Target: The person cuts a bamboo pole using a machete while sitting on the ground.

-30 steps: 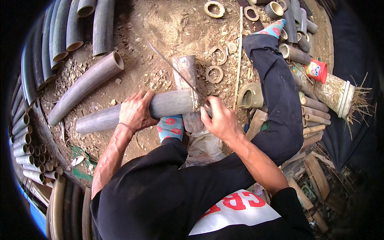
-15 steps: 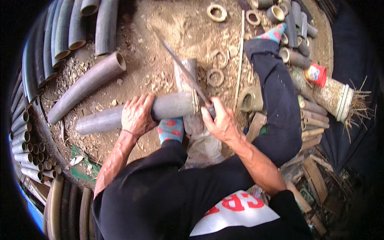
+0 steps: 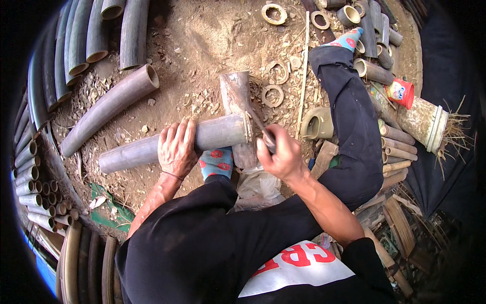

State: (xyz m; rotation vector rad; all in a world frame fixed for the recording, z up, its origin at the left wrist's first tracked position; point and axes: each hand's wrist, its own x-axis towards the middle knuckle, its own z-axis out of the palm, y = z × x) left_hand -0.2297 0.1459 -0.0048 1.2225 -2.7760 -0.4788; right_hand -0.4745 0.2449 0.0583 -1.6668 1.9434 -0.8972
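Observation:
A dark grey bamboo tube (image 3: 220,132) lies across a short log (image 3: 236,86), its right end having a pale, rough rim. My left hand (image 3: 177,147) is closed over the tube's middle and presses it down. My right hand (image 3: 285,154) grips the dark handle of a long, narrow-bladed tool (image 3: 257,120). Its blade slants up and left across the tube's right end; much of it is smeared by motion, so I cannot tell knife from saw. A foot in a blue and red sock (image 3: 216,162) sits under the tube, beside the log.
Another bamboo tube (image 3: 110,111) lies on the chip-strewn ground at left. Curved tubes (image 3: 134,35) and stacked short pieces (image 3: 29,175) line the left side. Cut rings (image 3: 273,96), a thin stick (image 3: 305,66), a red container (image 3: 400,93) and a whitish bucket (image 3: 421,120) lie to the right.
My right hand has drawn slightly down and right with the tool, and the blade reaches less far past the log. My left hand has shifted a little on the tube.

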